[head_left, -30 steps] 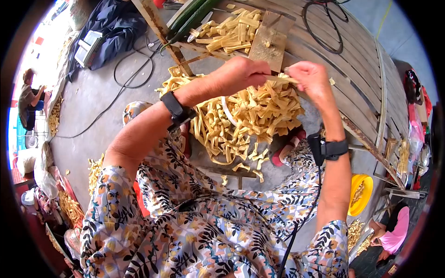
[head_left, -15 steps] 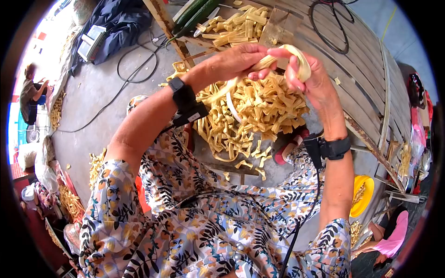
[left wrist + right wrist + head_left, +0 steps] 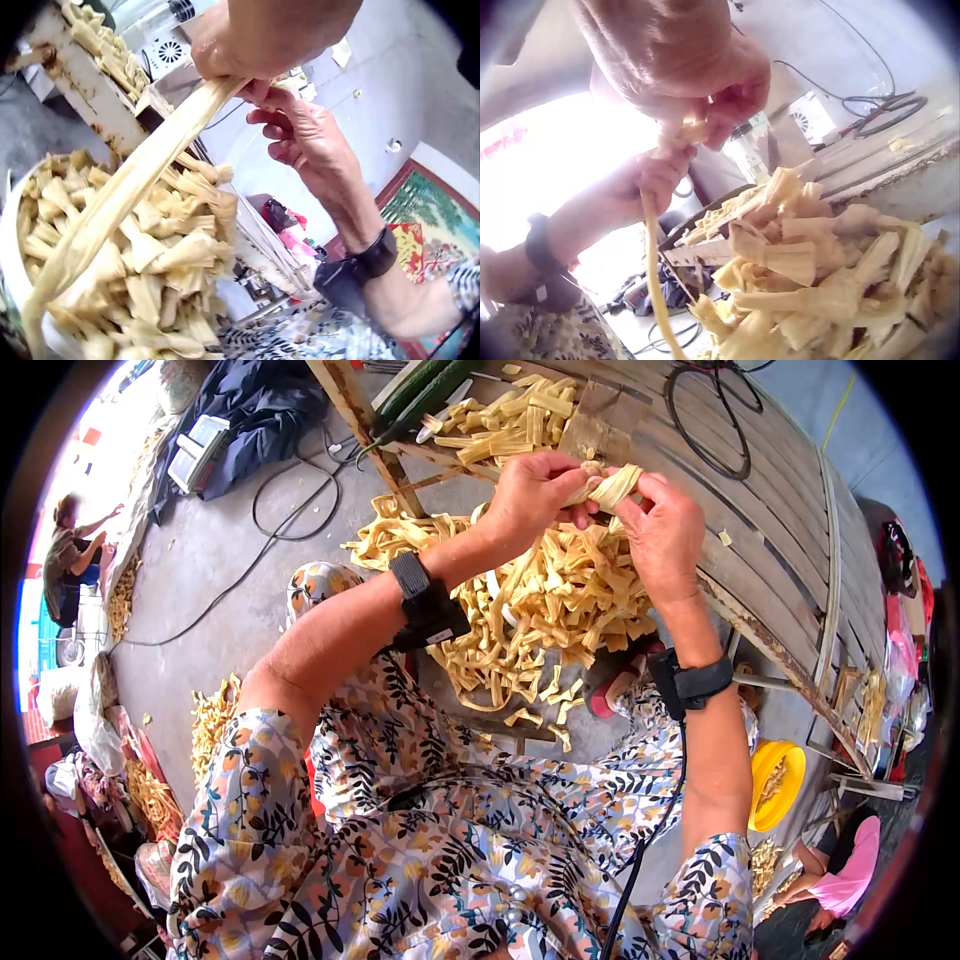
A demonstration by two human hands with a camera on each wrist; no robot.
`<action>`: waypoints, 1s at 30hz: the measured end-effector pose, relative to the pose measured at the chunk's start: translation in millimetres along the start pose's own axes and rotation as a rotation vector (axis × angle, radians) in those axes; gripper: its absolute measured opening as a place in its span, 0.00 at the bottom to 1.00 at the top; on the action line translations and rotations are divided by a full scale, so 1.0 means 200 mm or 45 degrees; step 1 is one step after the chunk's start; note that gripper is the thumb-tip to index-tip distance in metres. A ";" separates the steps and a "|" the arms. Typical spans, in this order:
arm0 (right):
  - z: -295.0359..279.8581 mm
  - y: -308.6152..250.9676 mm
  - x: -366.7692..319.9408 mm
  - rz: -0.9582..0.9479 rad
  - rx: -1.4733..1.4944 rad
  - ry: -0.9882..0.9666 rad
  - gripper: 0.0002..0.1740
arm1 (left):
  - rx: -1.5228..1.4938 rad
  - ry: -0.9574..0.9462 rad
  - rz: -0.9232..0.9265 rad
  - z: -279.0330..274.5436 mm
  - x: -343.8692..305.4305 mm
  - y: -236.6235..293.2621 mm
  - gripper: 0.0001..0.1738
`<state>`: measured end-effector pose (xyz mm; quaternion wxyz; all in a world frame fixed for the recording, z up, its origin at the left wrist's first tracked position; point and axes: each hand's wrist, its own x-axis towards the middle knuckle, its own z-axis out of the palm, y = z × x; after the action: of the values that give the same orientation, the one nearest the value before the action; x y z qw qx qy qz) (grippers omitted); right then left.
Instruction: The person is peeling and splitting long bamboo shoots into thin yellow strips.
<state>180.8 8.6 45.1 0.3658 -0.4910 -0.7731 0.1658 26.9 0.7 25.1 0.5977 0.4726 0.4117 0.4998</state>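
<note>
A slatted counter (image 3: 775, 540) stands on grey floor (image 3: 190, 550); left hand (image 3: 535, 498) and right hand (image 3: 666, 538) narrowly pinch one strip (image 3: 615, 488) above a heap (image 3: 580, 595).

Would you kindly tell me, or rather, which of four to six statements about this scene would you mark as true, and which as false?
1. The left hand and the right hand hold the same yellow strip. True.

2. The yellow bucket stands on the wearer's left. False: it stands on the wearer's right.

3. A black band is worn on each wrist. True.

4. The pile of yellow pieces lies behind the wearer. False: it lies in front, between the legs.

5. A person in pink shows at the right of the head view. True.

6. No loose length of the strip shows. False: in the left wrist view, a long length crosses in front of the pile.
</note>
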 end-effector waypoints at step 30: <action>-0.12 0.06 0.07 0.696 0.962 -0.131 0.17 | -0.089 -0.291 -0.211 -0.11 -0.06 0.01 0.14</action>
<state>202.0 24.0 58.9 0.4231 -0.5003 -0.5179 0.5500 4.2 -6.9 23.2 0.6960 0.4698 0.3610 0.4057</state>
